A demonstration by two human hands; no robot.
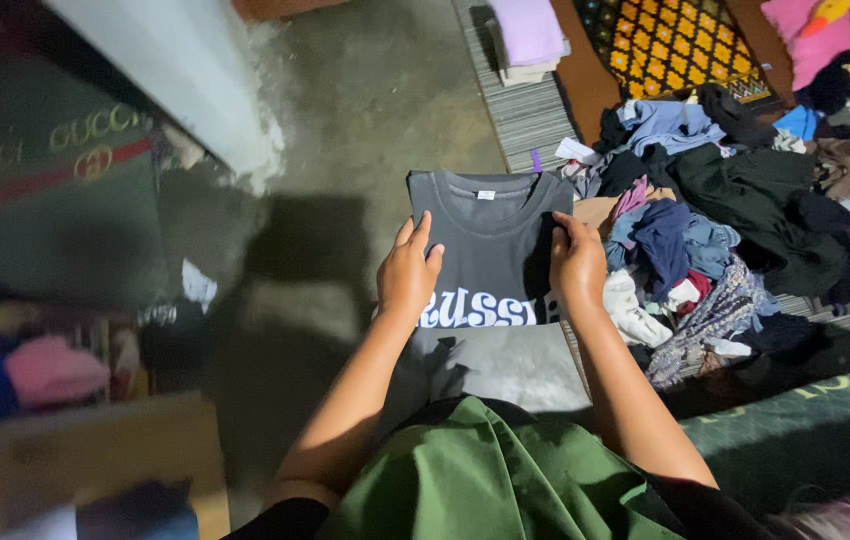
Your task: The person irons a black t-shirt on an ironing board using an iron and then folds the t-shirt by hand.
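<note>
Both hands [408,275] [577,262] on shirt [490,240] edges

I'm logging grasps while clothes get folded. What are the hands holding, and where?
Both the left hand and right hand hold the dark grey T-shirt by its folded side edges.
</note>
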